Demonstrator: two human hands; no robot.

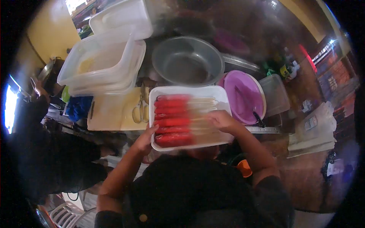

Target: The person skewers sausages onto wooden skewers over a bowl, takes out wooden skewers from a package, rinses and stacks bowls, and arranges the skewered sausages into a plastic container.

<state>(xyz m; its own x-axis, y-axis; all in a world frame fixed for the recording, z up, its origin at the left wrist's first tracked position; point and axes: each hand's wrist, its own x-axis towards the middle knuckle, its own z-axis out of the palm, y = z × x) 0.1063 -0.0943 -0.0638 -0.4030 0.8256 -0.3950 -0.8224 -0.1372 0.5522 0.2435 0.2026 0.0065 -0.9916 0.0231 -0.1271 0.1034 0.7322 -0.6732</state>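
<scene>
A white tray point(224, 99) is tilted up in front of me, its near edge close to my body. Inside lie several red hotdogs point(173, 122) side by side on wooden sticks point(202, 102), the red ends to the left and the bare sticks to the right. My left hand point(145, 140) grips the tray's left rim, thumb over the edge beside the hotdogs. Over the stick ends, my right hand point(222, 121) is closed in a pinch on a stick; motion blurs the sticks and fingertips.
Beyond the tray stands a grey basin point(186, 72); stacked plastic containers point(99, 60) are at back left. Scissors point(140, 108) lie on a cutting board point(114, 114). A purple basin point(243, 95) is at right, near a plastic bag point(315, 129). Another person point(57, 152) stands at left.
</scene>
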